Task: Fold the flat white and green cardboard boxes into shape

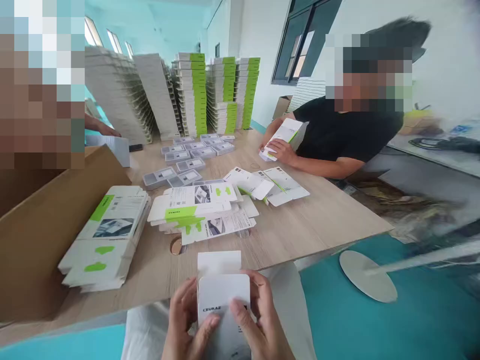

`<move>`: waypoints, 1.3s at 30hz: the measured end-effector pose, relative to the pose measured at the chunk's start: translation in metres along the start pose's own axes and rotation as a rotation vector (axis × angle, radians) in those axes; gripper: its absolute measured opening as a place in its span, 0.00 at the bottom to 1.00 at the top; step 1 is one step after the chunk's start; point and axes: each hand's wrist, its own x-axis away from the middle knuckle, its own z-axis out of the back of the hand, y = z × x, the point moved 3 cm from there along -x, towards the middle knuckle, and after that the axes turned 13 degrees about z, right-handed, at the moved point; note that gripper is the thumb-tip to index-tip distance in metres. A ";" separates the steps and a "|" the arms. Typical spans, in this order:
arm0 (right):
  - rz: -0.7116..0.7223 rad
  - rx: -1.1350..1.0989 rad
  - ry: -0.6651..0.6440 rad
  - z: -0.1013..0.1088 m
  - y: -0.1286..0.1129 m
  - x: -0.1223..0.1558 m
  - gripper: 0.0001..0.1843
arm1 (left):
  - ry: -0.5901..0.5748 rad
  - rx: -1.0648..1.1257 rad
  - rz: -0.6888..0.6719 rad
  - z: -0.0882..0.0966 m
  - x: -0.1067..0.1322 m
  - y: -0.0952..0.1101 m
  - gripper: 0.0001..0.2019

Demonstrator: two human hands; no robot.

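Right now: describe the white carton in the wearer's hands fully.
The white carton looks like smooth card: dark lettering on the camera-side face, rounded far corners, a plain flap jutting beyond that end. The left hand and right hand hold its sides. Held at the near side of the table; lower end out of frame.

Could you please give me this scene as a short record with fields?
left hand: holds the white carton by its left side, thumb on its face
right hand: holds its right side, thumb on its face
flap: juts from the far end
table: printed carton pile, brown box
co-worker: holds another carton
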 end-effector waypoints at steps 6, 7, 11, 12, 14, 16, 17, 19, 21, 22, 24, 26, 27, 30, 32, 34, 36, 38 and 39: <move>-0.042 0.076 -0.160 0.008 0.006 0.008 0.30 | -0.002 -0.094 0.045 0.010 0.007 -0.005 0.23; -0.047 0.080 -0.188 0.009 0.006 0.007 0.29 | -0.024 -0.108 0.042 0.010 0.007 -0.003 0.21; -0.040 0.098 -0.304 0.013 0.000 -0.003 0.28 | -0.128 -0.195 0.051 0.009 0.006 0.005 0.20; -0.031 0.111 -0.336 0.015 -0.003 -0.006 0.28 | -0.166 -0.219 0.071 0.010 0.004 0.007 0.20; -0.037 0.126 -0.420 0.018 -0.009 -0.013 0.28 | -0.292 -0.285 0.134 0.013 -0.003 0.013 0.20; -0.078 0.120 -0.518 0.022 -0.017 -0.020 0.28 | -0.498 -0.384 0.211 0.016 -0.012 0.020 0.22; -0.108 0.119 -0.564 0.024 -0.021 -0.024 0.28 | -0.611 -0.443 0.244 0.018 -0.016 0.024 0.22; -0.157 0.130 -0.630 0.028 -0.030 -0.032 0.27 | -0.767 -0.526 0.293 0.023 -0.024 0.031 0.22; -0.207 0.109 -0.652 0.032 -0.035 -0.039 0.26 | -0.822 -0.538 0.314 0.027 -0.030 0.033 0.22; -0.234 0.082 -0.638 0.033 -0.034 -0.041 0.27 | -0.809 -0.516 0.310 0.029 -0.032 0.031 0.22; -0.263 0.018 -0.543 0.035 -0.024 -0.039 0.28 | -0.713 -0.425 0.291 0.031 -0.031 0.023 0.22; -0.203 -0.032 -0.349 0.036 -0.008 -0.029 0.28 | -0.552 -0.296 0.278 0.031 -0.027 0.011 0.22; -0.137 -0.052 -0.222 0.036 0.000 -0.021 0.27 | -0.474 -0.230 0.280 0.031 -0.023 0.005 0.23; -0.010 -0.062 0.075 0.037 0.020 0.007 0.24 | -0.309 -0.077 0.314 0.025 -0.011 -0.008 0.27; -0.006 -0.036 0.158 0.038 0.022 0.015 0.25 | -0.240 -0.001 0.335 0.020 -0.004 -0.008 0.29; 0.017 -0.010 0.170 0.042 0.010 0.007 0.26 | -0.219 0.047 0.343 0.016 0.001 -0.001 0.29; 0.033 -0.011 0.100 0.045 -0.008 -0.015 0.20 | -0.248 0.068 0.340 0.013 0.004 0.007 0.27; -0.087 -0.083 -0.096 0.044 -0.023 -0.040 0.27 | -0.321 0.070 0.319 0.010 0.005 0.016 0.23; -0.170 -0.085 -0.247 0.041 -0.028 -0.050 0.34 | -0.363 0.063 0.297 0.010 0.005 0.019 0.21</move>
